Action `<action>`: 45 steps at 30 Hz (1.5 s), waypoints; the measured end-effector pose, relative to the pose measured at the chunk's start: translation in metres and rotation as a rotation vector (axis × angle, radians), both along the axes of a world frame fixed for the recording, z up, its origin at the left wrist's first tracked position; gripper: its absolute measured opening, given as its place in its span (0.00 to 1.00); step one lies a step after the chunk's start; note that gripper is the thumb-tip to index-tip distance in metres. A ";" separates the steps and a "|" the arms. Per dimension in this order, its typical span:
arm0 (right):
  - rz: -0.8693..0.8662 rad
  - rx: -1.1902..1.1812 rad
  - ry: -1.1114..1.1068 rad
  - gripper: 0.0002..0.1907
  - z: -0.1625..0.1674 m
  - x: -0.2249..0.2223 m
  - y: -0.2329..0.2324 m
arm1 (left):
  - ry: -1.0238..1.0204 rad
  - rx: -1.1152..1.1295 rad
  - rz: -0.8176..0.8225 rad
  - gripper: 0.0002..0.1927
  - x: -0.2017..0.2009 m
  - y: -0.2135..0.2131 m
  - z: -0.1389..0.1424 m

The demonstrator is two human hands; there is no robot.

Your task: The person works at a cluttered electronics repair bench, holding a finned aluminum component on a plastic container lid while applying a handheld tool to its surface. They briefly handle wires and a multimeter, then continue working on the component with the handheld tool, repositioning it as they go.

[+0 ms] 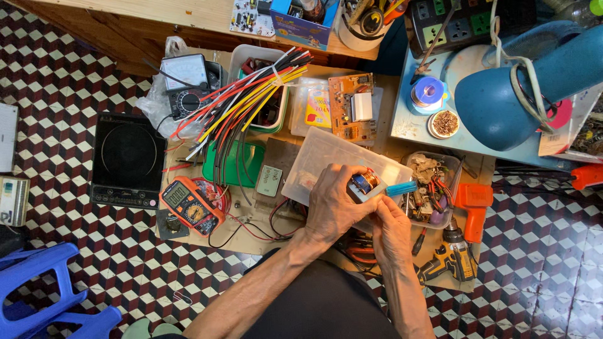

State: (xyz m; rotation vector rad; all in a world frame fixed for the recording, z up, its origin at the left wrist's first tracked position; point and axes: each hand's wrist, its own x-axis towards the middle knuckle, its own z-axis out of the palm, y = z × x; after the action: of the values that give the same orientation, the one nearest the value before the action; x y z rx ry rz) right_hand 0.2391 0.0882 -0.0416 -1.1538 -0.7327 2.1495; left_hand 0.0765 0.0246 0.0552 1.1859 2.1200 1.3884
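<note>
My left hand (333,204) grips a small transformer (363,183) with a blue wrap and copper winding, held over a clear plastic box lid (317,157). My right hand (391,229) is closed around a screwdriver with a light blue handle (401,188); its tip meets the transformer. Both hands hover above a low wooden work board (251,235) covered with parts.
A bundle of coloured wires (248,103), two multimeters (188,202) (186,85), an orange circuit board (352,107), a parts tray (433,191), an orange glue gun (474,207) and a cordless drill (449,257) crowd the board. An induction cooktop (129,160) lies left; a blue lamp (521,81) stands right.
</note>
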 end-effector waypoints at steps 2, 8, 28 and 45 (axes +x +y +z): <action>0.015 0.000 -0.027 0.12 0.004 -0.002 0.000 | 0.015 -0.001 -0.005 0.26 -0.001 0.000 -0.001; 0.100 0.232 -0.394 0.14 0.046 -0.012 0.003 | 0.073 -0.021 -0.015 0.26 -0.002 0.002 -0.001; 0.211 0.522 -0.457 0.14 0.082 -0.015 0.014 | -0.232 -0.150 0.067 0.26 -0.008 0.005 -0.003; 0.298 0.604 -0.526 0.17 0.047 -0.019 0.004 | -0.808 -0.180 0.026 0.32 -0.026 0.004 -0.046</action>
State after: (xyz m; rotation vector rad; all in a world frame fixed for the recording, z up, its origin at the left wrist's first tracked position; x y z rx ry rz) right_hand 0.2200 0.0919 0.0054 -1.3223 -1.7382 1.6314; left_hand 0.0509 0.0284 0.0097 0.4056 1.6208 1.3378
